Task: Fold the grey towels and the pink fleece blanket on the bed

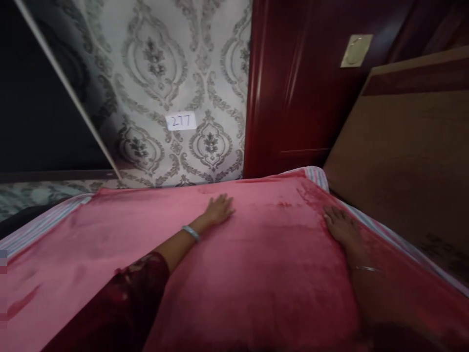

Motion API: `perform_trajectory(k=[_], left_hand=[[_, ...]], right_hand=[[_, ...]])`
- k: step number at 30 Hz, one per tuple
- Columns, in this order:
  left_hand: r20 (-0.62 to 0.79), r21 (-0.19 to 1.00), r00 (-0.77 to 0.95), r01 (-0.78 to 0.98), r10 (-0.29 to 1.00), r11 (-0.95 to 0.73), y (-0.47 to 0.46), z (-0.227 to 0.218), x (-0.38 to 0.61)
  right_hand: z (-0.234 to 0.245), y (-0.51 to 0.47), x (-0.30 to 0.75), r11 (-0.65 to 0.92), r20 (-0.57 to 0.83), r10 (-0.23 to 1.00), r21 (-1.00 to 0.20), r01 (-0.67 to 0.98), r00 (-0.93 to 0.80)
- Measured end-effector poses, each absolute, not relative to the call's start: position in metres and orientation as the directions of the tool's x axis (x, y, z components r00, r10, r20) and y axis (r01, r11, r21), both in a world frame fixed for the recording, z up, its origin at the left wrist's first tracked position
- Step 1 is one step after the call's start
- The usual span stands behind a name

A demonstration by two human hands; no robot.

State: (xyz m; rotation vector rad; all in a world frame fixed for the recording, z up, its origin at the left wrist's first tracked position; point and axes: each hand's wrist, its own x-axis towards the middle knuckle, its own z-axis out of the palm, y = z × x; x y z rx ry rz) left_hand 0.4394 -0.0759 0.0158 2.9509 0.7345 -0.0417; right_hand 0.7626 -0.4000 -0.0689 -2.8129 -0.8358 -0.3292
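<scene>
A pink plush blanket (pixel 256 254) lies spread out in front of me, smooth with a few darker brushed patches. My left hand (pixel 219 209) rests flat on it near the far edge, fingers stretched out, a silvery bangle on the wrist. Toward the right side, my right hand (pixel 340 225) also lies on the blanket with its fingers extended, and a thin bracelet circles that wrist. Striped cloth (pixel 317 177) shows from under the blanket at the far right corner and along both sides. Neither hand grips anything.
Patterned wallpaper (pixel 157 63) with a paper label (pixel 181 121) reading 277 rises behind the blanket. A dark red wooden panel (pixel 293 98) carries a switch plate (pixel 356 50). On the right stands a large cardboard box (pixel 410 156); a dark screen (pixel 44 112) is at left.
</scene>
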Motion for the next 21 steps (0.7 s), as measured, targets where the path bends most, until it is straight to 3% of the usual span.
perform_trajectory(k=[5,12,15,21], left_hand=[[-0.048,0.166,0.988,0.155,0.149,-0.974,-0.176,0.009,0.581],[-0.005,0.176,1.000,-0.023,-0.024,-0.984,-0.242,-0.020,0.676],[0.016,0.143,1.000,-0.018,-0.016,-0.990,-0.234,-0.030,0.680],[-0.010,0.081,0.987,0.163,0.163,-0.983,-0.158,-0.027,0.642]], right_hand=[[-0.075,-0.397,0.759,-0.855,0.171,0.448,-0.205,0.477,0.877],[-0.075,-0.399,0.771,-0.846,0.161,0.465,-0.208,0.490,0.871],[-0.078,-0.401,0.775,-0.837,0.168,0.477,-0.213,0.504,0.863],[-0.082,-0.402,0.776,-0.821,0.216,0.480,-0.232,0.522,0.850]])
